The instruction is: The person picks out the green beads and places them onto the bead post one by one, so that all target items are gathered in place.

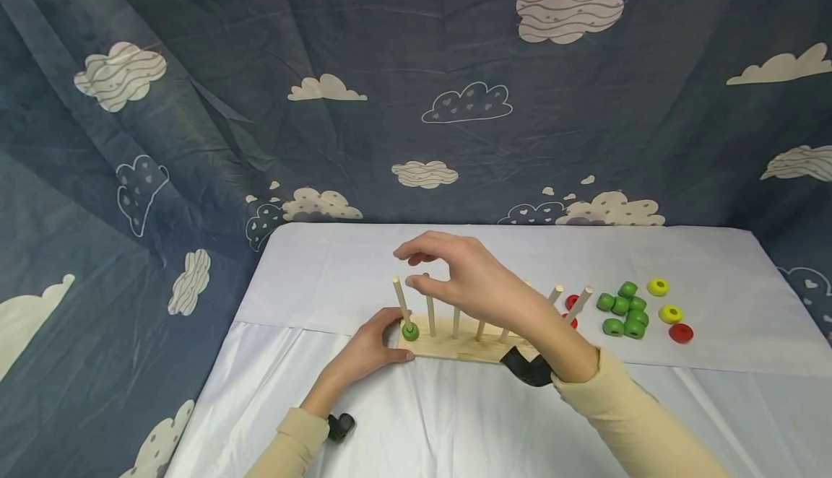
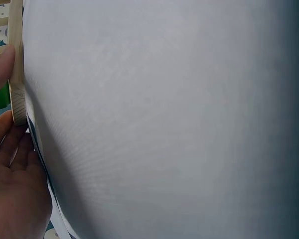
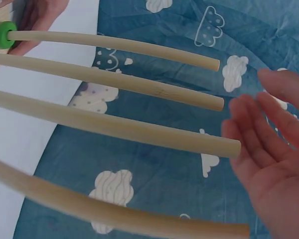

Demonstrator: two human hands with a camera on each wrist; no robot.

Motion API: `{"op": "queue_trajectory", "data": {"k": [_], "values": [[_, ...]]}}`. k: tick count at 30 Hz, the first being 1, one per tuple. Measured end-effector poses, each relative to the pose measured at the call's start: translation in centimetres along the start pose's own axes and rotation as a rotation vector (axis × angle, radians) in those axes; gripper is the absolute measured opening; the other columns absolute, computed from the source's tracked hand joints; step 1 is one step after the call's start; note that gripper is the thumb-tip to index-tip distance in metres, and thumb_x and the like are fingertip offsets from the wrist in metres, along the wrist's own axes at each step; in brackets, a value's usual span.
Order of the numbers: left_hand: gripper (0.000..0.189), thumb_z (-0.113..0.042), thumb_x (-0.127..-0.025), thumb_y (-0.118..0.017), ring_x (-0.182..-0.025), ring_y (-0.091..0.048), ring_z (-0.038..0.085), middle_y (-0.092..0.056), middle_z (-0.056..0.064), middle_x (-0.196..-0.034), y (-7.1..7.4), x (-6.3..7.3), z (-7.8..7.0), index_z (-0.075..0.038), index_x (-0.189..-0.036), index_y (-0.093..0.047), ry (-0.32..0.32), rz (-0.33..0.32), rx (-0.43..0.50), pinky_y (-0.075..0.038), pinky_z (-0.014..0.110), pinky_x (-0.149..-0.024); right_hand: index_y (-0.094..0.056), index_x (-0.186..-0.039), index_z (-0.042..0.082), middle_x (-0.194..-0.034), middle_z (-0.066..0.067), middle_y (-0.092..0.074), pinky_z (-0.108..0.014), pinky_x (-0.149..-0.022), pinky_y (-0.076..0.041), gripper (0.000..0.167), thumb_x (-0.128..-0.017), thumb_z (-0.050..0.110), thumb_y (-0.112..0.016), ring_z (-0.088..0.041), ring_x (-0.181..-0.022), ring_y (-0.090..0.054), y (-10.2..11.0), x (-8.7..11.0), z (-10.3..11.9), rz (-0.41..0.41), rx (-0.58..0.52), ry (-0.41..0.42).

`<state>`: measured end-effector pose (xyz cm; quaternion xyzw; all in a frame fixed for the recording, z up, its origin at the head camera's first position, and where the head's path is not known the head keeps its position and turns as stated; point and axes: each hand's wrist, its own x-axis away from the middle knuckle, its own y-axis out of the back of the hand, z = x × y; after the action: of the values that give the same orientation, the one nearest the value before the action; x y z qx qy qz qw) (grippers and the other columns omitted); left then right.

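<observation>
A wooden peg board [image 1: 442, 346] with several upright pegs lies on the white cloth. One green bead [image 1: 410, 331] sits at the foot of its leftmost peg [image 1: 401, 301]; the bead [image 3: 3, 35] also shows in the right wrist view. My left hand [image 1: 372, 341] grips the board's left end, thumb at the front edge and fingers round the far side. Over the pegs hovers my right hand [image 1: 471, 276], fingers loosely bent and apart from the thumb, holding nothing. In the right wrist view its palm [image 3: 284, 169] is bare, near the peg tops. My right forearm hides part of the board.
Right of the board lie several green beads [image 1: 620, 305], two yellow beads [image 1: 658, 287] and a red bead [image 1: 681, 333]. More red beads [image 1: 572, 302] lie behind the rightmost pegs. A dark cloud-print curtain [image 1: 390, 138] hangs behind the table.
</observation>
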<state>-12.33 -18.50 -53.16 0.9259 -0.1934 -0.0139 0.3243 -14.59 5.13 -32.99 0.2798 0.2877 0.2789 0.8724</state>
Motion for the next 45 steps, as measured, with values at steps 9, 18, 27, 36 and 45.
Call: {"op": "queue_trajectory", "data": {"k": [9,18,27,36,45], "values": [[0.069,-0.026,-0.078,-0.086,-0.137,-0.039,0.017,-0.049,-0.007,-0.140,-0.1,0.1,-0.2,-0.024,-0.138,-0.052,0.004,0.005,-0.007,-0.031,0.042,-0.113,-0.064,-0.124,0.018,-0.114,0.011,-0.063,-0.028,-0.075,-0.053,0.036,-0.090,0.013,-0.073,-0.011,-0.102,-0.061,0.0,2.7,0.7,-0.086,0.008,0.121],[0.069,-0.029,-0.078,-0.085,-0.140,-0.035,0.020,-0.048,-0.007,-0.143,0.0,0.1,-0.3,-0.026,-0.139,-0.052,0.038,0.010,-0.020,-0.028,0.046,-0.114,-0.065,-0.122,0.017,-0.119,0.007,-0.064,-0.032,-0.089,-0.053,0.034,-0.089,0.009,-0.073,-0.012,-0.105,-0.063,-1.4,5.9,0.3,-0.073,-0.119,0.103],[0.069,-0.029,-0.078,-0.085,-0.139,-0.037,0.023,-0.048,-0.004,-0.143,-0.2,0.1,-0.1,-0.023,-0.139,-0.052,0.027,0.006,-0.016,-0.030,0.047,-0.113,-0.065,-0.122,0.024,-0.118,0.009,-0.065,-0.035,-0.088,-0.054,0.033,-0.091,0.017,-0.073,-0.010,-0.104,-0.062,-3.3,9.3,-0.9,-0.117,-0.153,-0.004],[0.068,-0.029,-0.080,-0.084,-0.140,-0.036,0.022,-0.047,-0.004,-0.144,-0.3,0.0,-0.2,-0.023,-0.140,-0.052,0.029,0.010,-0.023,-0.029,0.046,-0.114,-0.065,-0.118,0.028,-0.113,0.013,-0.065,-0.031,-0.082,-0.055,0.031,-0.090,0.019,-0.074,-0.013,-0.097,-0.065,-6.3,14.2,-2.6,-0.168,-0.157,-0.152],[0.068,-0.028,-0.079,-0.084,-0.139,-0.036,0.024,-0.048,-0.003,-0.143,-0.2,0.2,-0.3,-0.021,-0.139,-0.052,0.010,0.001,-0.014,-0.029,0.046,-0.114,-0.067,-0.114,0.027,-0.107,0.014,-0.066,-0.026,-0.081,-0.053,0.037,-0.083,0.010,-0.079,-0.011,-0.092,-0.064,-6.9,17.8,-3.7,-0.300,-0.072,-0.265]]}}
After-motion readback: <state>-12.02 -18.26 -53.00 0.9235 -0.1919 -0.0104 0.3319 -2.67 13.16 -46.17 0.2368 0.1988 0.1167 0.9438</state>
